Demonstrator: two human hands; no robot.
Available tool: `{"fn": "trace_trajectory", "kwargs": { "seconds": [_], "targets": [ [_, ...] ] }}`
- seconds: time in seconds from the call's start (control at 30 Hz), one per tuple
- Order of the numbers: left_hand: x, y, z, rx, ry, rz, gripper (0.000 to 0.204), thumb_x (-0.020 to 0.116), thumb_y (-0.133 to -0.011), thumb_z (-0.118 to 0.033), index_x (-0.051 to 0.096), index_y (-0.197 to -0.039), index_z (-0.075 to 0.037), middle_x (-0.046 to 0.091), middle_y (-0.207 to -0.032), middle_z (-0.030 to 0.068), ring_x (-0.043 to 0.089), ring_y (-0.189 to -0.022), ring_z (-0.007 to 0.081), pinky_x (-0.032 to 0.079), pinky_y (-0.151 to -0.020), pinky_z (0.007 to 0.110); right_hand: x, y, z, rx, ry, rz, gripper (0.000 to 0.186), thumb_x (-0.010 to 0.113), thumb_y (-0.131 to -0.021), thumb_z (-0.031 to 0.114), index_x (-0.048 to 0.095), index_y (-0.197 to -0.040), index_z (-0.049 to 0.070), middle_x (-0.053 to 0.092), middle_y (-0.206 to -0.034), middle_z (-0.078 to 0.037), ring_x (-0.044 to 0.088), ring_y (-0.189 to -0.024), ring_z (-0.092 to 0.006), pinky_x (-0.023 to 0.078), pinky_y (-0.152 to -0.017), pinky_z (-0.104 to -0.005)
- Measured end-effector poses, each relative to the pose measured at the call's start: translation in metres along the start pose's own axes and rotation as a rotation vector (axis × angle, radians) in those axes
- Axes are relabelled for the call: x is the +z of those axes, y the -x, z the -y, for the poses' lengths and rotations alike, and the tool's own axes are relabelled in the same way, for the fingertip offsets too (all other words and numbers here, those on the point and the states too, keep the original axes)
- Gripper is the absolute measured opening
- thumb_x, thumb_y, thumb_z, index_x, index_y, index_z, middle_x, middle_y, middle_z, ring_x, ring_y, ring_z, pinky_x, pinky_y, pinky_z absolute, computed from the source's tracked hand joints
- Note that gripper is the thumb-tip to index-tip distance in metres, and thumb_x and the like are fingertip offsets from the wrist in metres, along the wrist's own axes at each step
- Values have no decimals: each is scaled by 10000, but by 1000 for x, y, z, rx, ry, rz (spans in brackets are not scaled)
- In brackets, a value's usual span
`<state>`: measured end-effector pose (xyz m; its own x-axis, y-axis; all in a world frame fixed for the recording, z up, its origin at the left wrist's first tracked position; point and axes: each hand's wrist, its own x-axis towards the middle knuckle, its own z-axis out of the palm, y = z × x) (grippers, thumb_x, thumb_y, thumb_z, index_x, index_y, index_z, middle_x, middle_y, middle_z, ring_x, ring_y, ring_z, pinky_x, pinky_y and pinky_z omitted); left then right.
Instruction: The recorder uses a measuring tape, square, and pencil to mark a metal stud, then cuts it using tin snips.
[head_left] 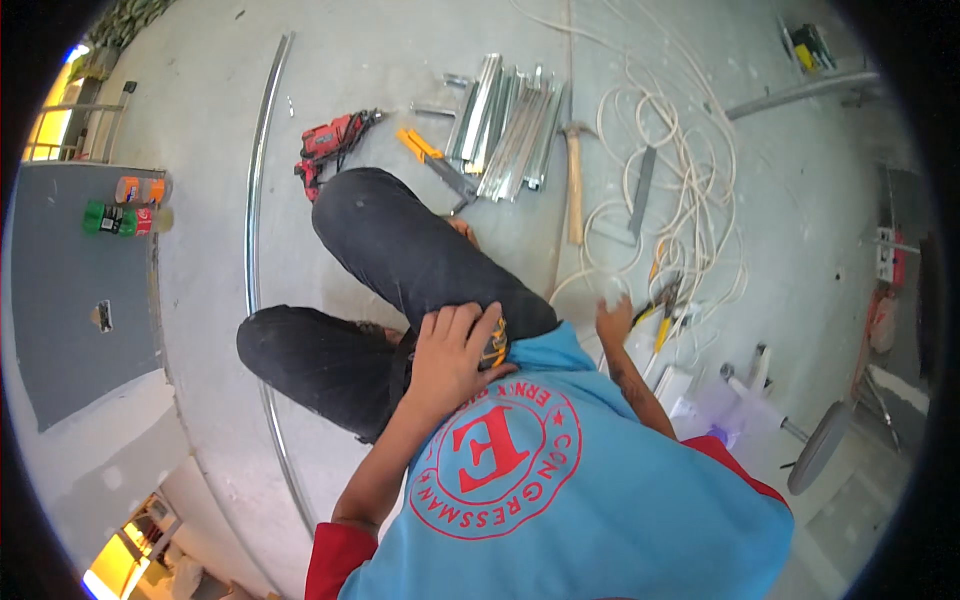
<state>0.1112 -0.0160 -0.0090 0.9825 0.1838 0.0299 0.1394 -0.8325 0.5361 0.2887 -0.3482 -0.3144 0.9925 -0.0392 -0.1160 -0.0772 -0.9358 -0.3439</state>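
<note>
My left hand (455, 350) lies across my lap. Its thumb and fingers close around a black and yellow object (495, 343) at my waist, which looks like a tape measure and is partly covered. Over on the right, my right hand (613, 322) reaches down toward the floor, slightly blurred, fingers apart and nothing seen in them. Beside it lie loops of white cable (690, 180) and yellow-handled pliers (663, 325). A hammer (574, 185) with a wooden handle and a flat grey bar (642, 190) lie beyond that hand.
Ahead of my knees are a red power drill (325, 145), an orange and grey cutting tool (435, 165) and a pile of metal channels (510, 125). A long metal track (252, 210) runs along my left. Two bottles (125, 218) stand at left; a grey wheel (820, 447) is at right.
</note>
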Motion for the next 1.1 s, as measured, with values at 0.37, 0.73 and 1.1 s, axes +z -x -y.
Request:
{"fn": "trace_trajectory", "kwargs": {
  "seconds": [0.37, 0.73, 1.1],
  "targets": [
    [-30, 36, 53, -652, 1650, -564, 761, 672, -931, -458, 499, -1494, 23, 635, -1186, 157, 654, -1086, 337, 556, -946, 511, 83, -160, 349, -331, -202, 168, 477, 700, -930, 480, 713, -1182, 75, 780, -980, -169, 744, -971, -371, 572, -850, -482],
    [-97, 65, 132, -843, 1499, -848, 656, 513, -1012, -445, 471, -1476, 15, 607, -1099, 142, 653, -963, 264, 560, -840, 416, 162, -36, 400, -561, -188, 697, 390, 721, -924, 371, 727, -1142, 48, 766, -995, -168, 732, -997, -366, 572, -868, -469],
    [-161, 119, 98, -1103, -152, -817, 498, 633, -1009, -165, 545, -1463, 20, 648, -1192, 187, 658, -1047, 311, 531, -954, 402, 124, -147, 362, -180, 37, -51, 866, 793, -831, 606, 515, -1385, 2, 560, -1337, -235, 508, -1315, -408, 371, -1113, -544]
  ]
}}
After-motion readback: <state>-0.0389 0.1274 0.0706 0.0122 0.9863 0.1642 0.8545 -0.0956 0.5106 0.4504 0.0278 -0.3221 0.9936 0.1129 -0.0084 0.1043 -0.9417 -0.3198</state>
